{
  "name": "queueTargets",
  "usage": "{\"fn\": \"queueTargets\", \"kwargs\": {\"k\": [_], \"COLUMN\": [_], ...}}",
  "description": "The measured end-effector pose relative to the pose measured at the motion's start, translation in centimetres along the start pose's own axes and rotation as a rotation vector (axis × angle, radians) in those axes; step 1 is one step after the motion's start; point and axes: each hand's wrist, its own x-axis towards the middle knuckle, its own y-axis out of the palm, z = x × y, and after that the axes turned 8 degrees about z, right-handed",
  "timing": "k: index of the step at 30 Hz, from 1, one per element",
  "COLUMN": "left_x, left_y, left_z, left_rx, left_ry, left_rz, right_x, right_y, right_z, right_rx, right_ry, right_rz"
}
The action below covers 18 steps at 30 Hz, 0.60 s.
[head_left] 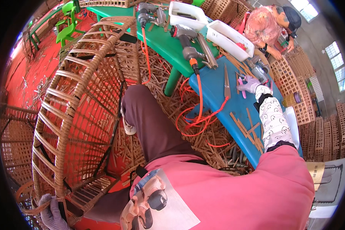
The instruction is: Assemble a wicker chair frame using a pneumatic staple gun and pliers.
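Observation:
At the lower left my left hand (53, 214), in a striped grey-purple glove, is closed round the bottom end of a large woven rattan frame (71, 99) with dark metal bars. The frame stands upright on its side, left of my knee. My right arm, in a white patterned sleeve, reaches across a blue table (214, 86). On that table my gloved right hand (250, 84) is closed on a pink-handled tool (241, 87), whose working end I cannot make out. Beside it lie a pointed metal blade (227, 86) and a nail gun (260, 71).
A green table (161, 44) holds nail guns (186, 44) with orange air hoses (199, 92) and white bins (230, 38). Rattan offcuts (243, 128) litter table and floor. Another person (266, 28) works at a woven panel (291, 86). A green chair (67, 32) stands far left.

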Motion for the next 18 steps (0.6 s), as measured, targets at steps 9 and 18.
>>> {"fn": "queueTargets", "kwargs": {"k": [9, 18], "left_x": [-1.3, -1.0], "left_y": [-0.4, 0.3], "left_z": [-1.1, -5.2], "left_rx": [0.03, -0.533], "left_ry": [0.202, 0.002], "left_rz": [0.008, 0.098], "right_x": [4.9, -7.7], "right_y": [1.4, -2.7], "right_z": [-3.6, 13.9], "right_rx": [-0.393, 1.187], "right_ry": [-0.385, -1.133], "right_rz": [0.097, 0.67]}}
